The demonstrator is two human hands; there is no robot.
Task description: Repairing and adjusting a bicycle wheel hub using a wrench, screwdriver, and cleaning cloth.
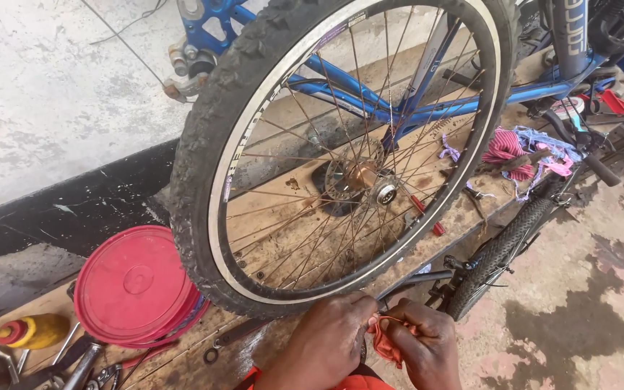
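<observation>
A bicycle wheel with a knobby black tyre, silver rim and rusty spokes stands upright in front of me on a wooden bench. My left hand and my right hand meet at the bottom of the tyre. Both pinch a small red rag or strip held between them, right against the tyre's lower edge. A blue bicycle frame lies behind the wheel.
A red round lid leans at the left. A yellow bottle with red cap and metal tools lie at the lower left. Another tyre rests at the right, with coloured rags beyond. A white wall stands behind.
</observation>
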